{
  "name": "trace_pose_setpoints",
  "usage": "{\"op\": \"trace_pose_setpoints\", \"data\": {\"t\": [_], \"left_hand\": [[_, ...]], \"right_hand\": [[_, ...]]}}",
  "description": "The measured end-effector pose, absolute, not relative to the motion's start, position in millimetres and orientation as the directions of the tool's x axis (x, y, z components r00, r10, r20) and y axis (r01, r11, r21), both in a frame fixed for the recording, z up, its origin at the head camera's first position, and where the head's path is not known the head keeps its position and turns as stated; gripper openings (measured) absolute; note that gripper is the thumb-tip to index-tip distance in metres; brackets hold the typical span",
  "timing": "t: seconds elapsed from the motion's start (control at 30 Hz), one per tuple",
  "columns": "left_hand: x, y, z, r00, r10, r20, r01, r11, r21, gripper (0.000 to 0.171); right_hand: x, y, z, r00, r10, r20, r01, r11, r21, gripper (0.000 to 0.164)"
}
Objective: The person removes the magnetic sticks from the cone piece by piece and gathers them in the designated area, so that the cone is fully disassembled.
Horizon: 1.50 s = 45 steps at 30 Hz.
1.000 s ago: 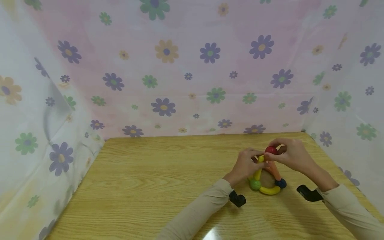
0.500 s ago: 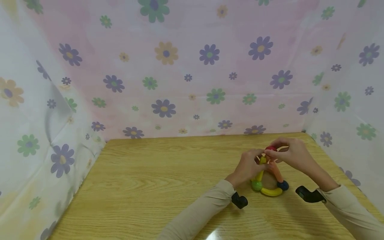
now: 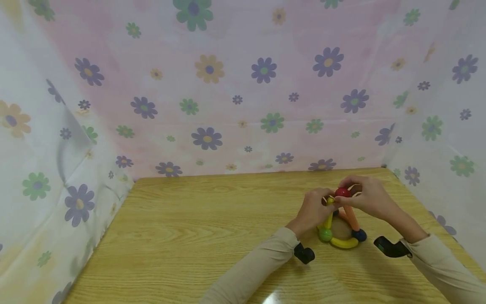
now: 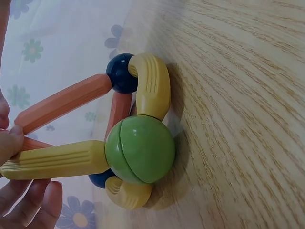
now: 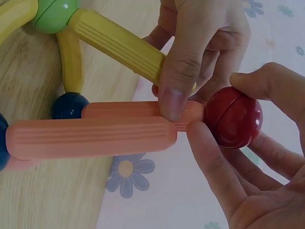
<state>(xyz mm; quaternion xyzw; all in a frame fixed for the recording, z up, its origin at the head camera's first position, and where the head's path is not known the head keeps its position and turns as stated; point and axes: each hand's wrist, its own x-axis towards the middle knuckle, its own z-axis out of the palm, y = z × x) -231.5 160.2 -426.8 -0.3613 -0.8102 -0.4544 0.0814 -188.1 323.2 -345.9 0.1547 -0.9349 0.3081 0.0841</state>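
A frame of toy building sticks and balls stands on the table. In the right wrist view, my right hand (image 5: 271, 186) pinches the red ball (image 5: 236, 118), which touches the end of one orange stick (image 5: 143, 109). A nearer orange stick (image 5: 90, 137) ends short of the ball. My left hand (image 3: 309, 211) grips the upper end of the yellow stick (image 4: 62, 160), its thumb over the far orange stick. At that yellow stick's foot sits the green ball (image 4: 143, 148). A curved yellow stick (image 3: 344, 243) joins it to a dark blue ball (image 3: 359, 235).
The frame stands toward the right of the wood-grain table (image 3: 190, 236). Flower-print cloth (image 3: 243, 84) hangs behind and on both sides. Black wrist mounts (image 3: 391, 247) project from both sleeves near the tabletop.
More of the red ball shows beside my right fingers than half a second ago. Compared with one second ago, my left hand and the frame's base sit slightly further right in the head view.
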Motion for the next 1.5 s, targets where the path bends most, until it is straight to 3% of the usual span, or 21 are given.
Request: {"op": "trace_pose_setpoints", "data": {"t": [0.37,0.57,0.73,0.97,1.27,1.5], "left_hand": [[-226,162,-419,-0.693,0.545,0.472,0.705,0.375,0.602,0.023],[-225,162,-417,-0.658,0.555,0.510,0.744,0.374,0.554,0.019],[-224,164,-415,-0.640,0.578,0.506,0.763,0.402,0.506,0.020],[-226,163,-419,-0.691,0.545,0.475,0.714,0.412,0.566,0.023],[-220,164,-423,-0.706,0.545,0.452,0.685,0.366,0.630,0.035],[-220,165,-421,-0.670,0.609,0.424,0.714,0.374,0.592,0.032]], "right_hand": [[-183,332,-349,-0.970,-0.176,0.167,-0.242,0.675,-0.697,0.032],[-184,334,-350,-0.981,-0.158,0.114,-0.183,0.547,-0.817,0.033],[-184,339,-338,-0.979,-0.177,0.098,-0.162,0.392,-0.906,0.024],[-189,341,-321,-0.967,-0.178,0.184,-0.251,0.511,-0.822,0.026],[-196,361,-342,-0.974,-0.122,0.193,-0.224,0.676,-0.702,0.039],[-203,374,-354,-0.966,-0.099,0.237,-0.228,0.756,-0.613,0.040]]}}
